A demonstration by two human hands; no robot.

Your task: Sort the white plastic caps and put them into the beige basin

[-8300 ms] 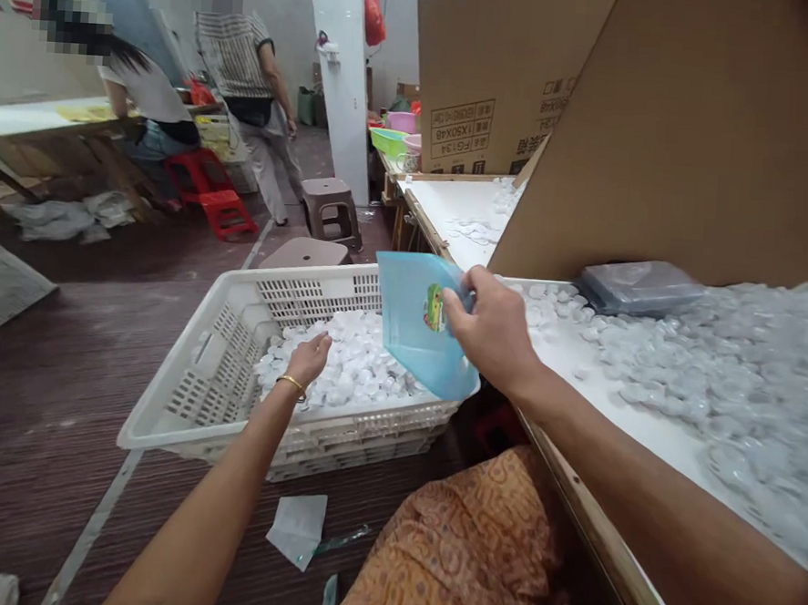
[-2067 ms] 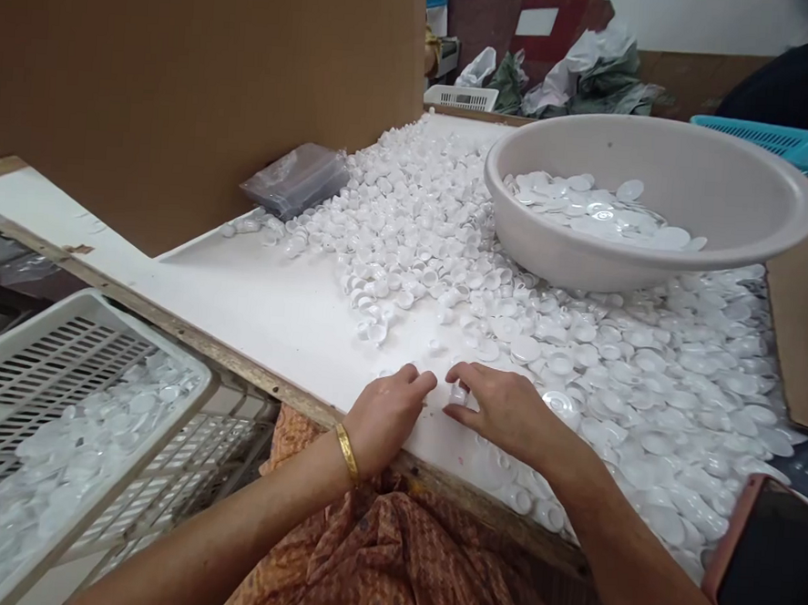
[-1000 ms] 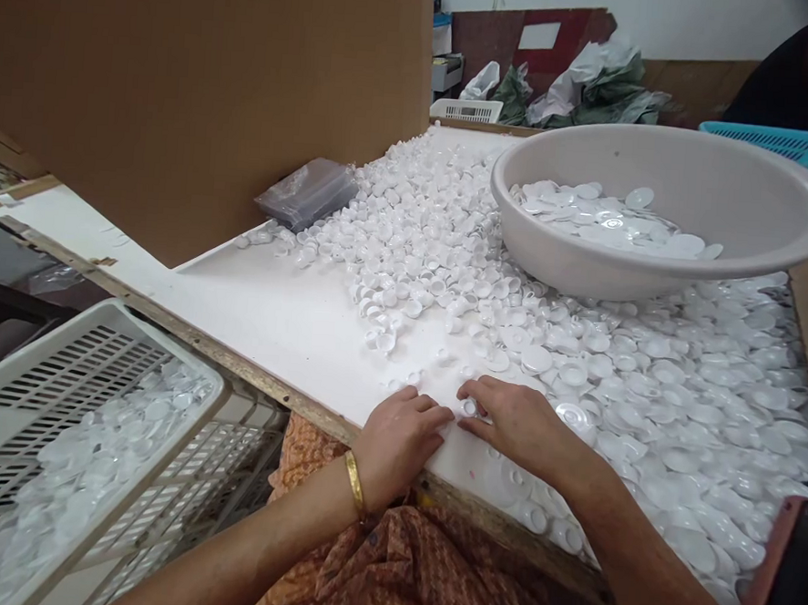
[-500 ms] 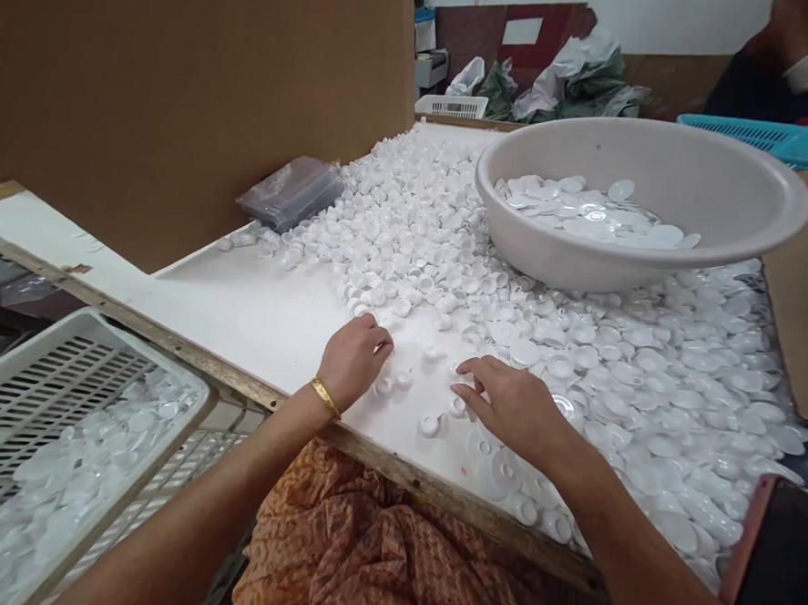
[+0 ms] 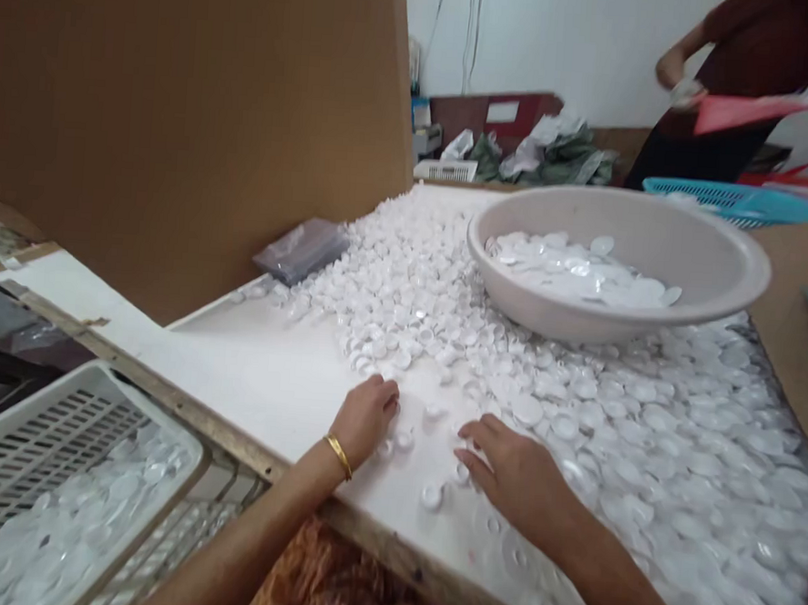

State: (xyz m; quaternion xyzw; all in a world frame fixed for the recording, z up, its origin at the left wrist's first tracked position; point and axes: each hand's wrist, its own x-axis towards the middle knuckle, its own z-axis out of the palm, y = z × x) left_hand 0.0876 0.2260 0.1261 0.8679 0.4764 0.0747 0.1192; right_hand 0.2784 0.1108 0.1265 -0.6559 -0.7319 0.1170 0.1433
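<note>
My left hand (image 5: 366,419), with a gold bracelet (image 5: 338,456) at its wrist, rests low over the white tabletop. Its fingers are curled together, and whatever they may hold is hidden. A few small white plastic caps (image 5: 404,439) lie just beside it. My right hand (image 5: 513,469) hovers to the right, thumb and fingers apart, over another small white cap (image 5: 462,472). One more cap (image 5: 431,497) sits in front of it, near the table edge. Beyond both hands spreads a large heap of glossy white round plastic pieces (image 5: 419,285).
A grey basin (image 5: 614,329) holding white discs stands on the heap. A clear-wrapped packet (image 5: 302,249) lies against the tall cardboard (image 5: 202,126). At lower left is a white slatted basket (image 5: 98,384) with white pieces. A person (image 5: 753,77) stands behind a blue basket (image 5: 718,196).
My view has tilted up, so everything sits lower in the picture. Both hands stay in nearly the same places over the table. The person at the back now holds something pink.
</note>
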